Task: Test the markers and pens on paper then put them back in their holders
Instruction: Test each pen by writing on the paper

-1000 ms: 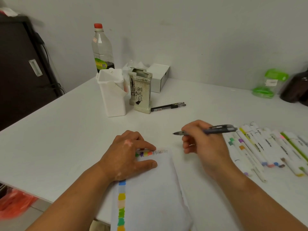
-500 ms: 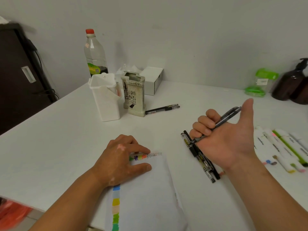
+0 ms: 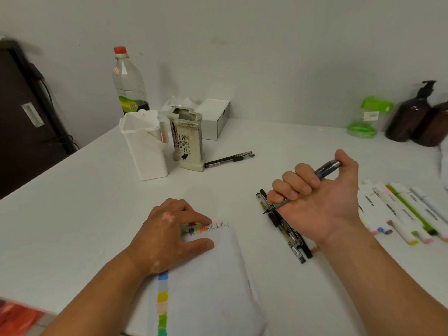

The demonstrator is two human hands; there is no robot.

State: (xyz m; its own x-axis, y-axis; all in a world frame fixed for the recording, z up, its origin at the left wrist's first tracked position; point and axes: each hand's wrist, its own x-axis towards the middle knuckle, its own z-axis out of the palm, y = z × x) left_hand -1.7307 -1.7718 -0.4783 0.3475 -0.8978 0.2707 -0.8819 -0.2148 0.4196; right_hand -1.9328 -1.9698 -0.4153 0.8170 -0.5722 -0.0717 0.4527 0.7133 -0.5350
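Starting with the head view, since it's the only one: a dark grey pen (image 3: 326, 169) with a shiny silver end is gripped in the right hand (image 3: 315, 200), which is turned palm up over the table (image 3: 72, 202). Fingers are curled round the barrel, the thumb is pressed near the silver end, and the black tip is pointed down and left, toward a small bunch of black pens (image 3: 288, 235) laid on the table under the hand.

The paper (image 3: 213, 282) is pinned flat by the left hand (image 3: 169, 236), fingers stretched out, right by a black scribble (image 3: 218, 225) and a strip of colour swatches (image 3: 162, 301) run down the left edge. White markers (image 3: 400, 212) are lined up on the right. A white holder (image 3: 145, 146) and a ceramic holder (image 3: 188, 139) are parked at the back, with two more pens (image 3: 229, 158) laid beside them.

Compared to half a second back, the thumb has been folded in over the pen; it was stuck out before. A second ago the palm was faced down. The left hand hasn't been moved.
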